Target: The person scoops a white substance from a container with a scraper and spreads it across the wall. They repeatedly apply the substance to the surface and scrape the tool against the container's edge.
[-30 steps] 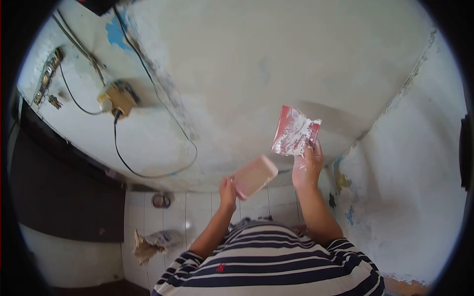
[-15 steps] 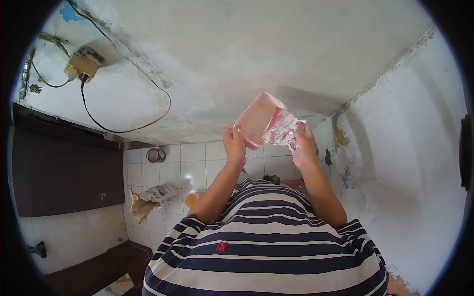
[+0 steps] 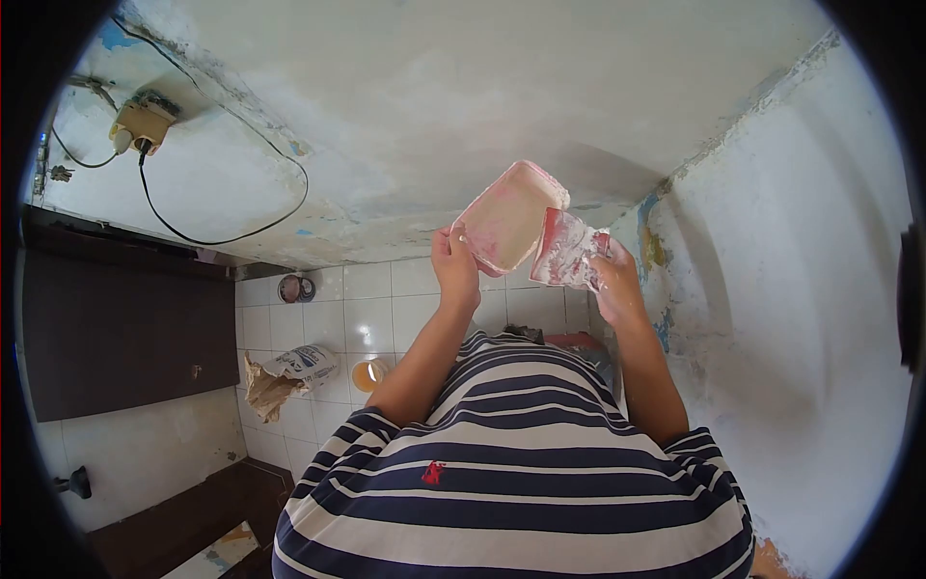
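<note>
My left hand (image 3: 454, 266) grips the left edge of a pink rectangular tray (image 3: 503, 217), which is tilted so that its inside, smeared with pale paste, faces me. In my right hand (image 3: 617, 280) is a red scraper (image 3: 563, 253), its blade coated with white paste. The blade lies close to the tray's right edge; whether they touch I cannot tell. Both hands are held in front of the plastered wall (image 3: 415, 125).
On the tiled floor (image 3: 368, 307) are an open sack (image 3: 307, 365), a yellowish container (image 3: 367, 374) and a small round pot (image 3: 290, 289). A socket box (image 3: 145, 124) with a looping cable hangs at upper left. A dark panel (image 3: 125, 323) stands at left.
The scraper has moved right, from over the tray's inside to beside its edge. The tray has shifted slightly up. The view has shifted a little, showing more of the yellowish container.
</note>
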### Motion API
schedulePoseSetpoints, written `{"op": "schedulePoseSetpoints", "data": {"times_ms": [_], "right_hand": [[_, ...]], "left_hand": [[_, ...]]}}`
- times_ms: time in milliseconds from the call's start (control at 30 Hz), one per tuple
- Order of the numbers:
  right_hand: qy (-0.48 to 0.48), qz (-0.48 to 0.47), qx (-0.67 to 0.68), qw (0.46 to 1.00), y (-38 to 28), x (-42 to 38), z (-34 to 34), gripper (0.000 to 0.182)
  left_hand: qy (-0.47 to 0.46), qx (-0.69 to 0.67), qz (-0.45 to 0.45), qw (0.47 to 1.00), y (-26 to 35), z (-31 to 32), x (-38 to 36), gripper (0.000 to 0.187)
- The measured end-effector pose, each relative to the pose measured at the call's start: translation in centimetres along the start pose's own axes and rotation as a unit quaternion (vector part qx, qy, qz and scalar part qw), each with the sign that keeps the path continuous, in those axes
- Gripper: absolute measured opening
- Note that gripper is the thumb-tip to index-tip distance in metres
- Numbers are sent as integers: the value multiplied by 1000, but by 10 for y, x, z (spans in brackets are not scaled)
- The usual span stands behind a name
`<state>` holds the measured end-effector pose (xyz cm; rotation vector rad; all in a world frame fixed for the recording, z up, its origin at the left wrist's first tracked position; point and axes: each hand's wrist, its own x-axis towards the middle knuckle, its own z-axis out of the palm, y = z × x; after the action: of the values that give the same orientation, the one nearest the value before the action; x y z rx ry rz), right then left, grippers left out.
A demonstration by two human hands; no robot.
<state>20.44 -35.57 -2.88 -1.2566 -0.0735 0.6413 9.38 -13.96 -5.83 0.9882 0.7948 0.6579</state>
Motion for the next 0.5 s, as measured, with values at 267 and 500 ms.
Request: {"op": "schedulePoseSetpoints", "data": {"times_ms": [267, 500], "right_hand": [[-13, -13, 54, 998, -20, -10, -38, 45], [48, -259, -340, 903, -70, -3, -19, 35]], "left_hand": [[-4, -32, 32, 999, -2, -3, -5, 21], [-19, 139, 175, 974, 4, 7, -22, 25]]}}
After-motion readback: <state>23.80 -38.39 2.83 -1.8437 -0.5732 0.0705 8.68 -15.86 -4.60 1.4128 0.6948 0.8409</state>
